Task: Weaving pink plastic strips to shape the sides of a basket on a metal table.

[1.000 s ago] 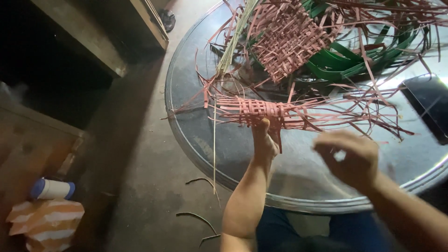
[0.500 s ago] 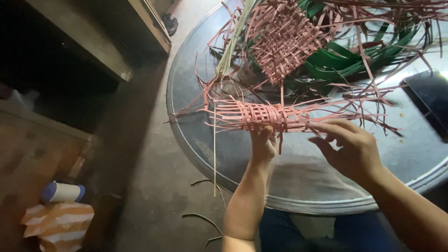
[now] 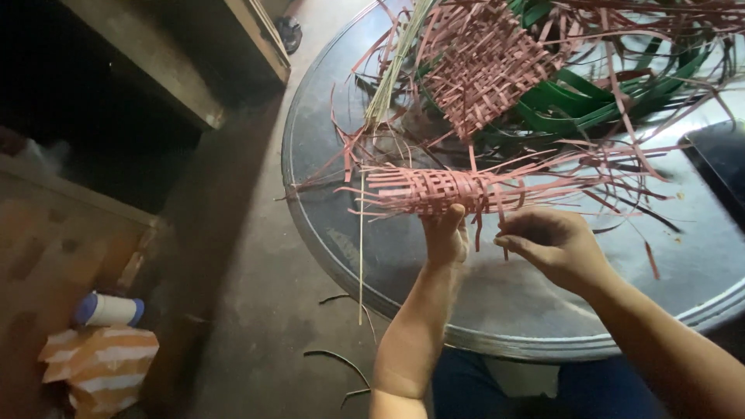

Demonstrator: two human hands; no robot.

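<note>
1. Left hand (image 3: pixel 445 237): raised above the near rim of the table; fingers are closed around the underside of a narrow band of woven pink strips (image 3: pixel 434 191), which is held level over the table, clear of its surface.
2. Right hand (image 3: pixel 552 247): just right of the left; fingertips are pressed together on a loose pink strip end (image 3: pixel 503 225) hanging from the band's lower edge.
3. Woven pink band: judged light, thin and springy; the plaited middle is judged the firmest place to be gripped, since the unwoven ends splay out at both sides and would likely slip or kink if pulled.
4. Round grey metal table (image 3: pixel 497 341): shiny and worn, with a raised rim; the work is held over its near half.
5. Flat square mat of woven pink strips (image 3: pixel 485 66): laid farther back on the table, ends untrimmed.
6. Bundle of green strips (image 3: pixel 590 105): curved beneath and beside the mat.
7. Pale straw bundle (image 3: pixel 392 66): laid left of the mat.
8. Blue-capped white roll (image 3: pixel 109 310): seen on an orange-striped bag on the floor at left.
</note>
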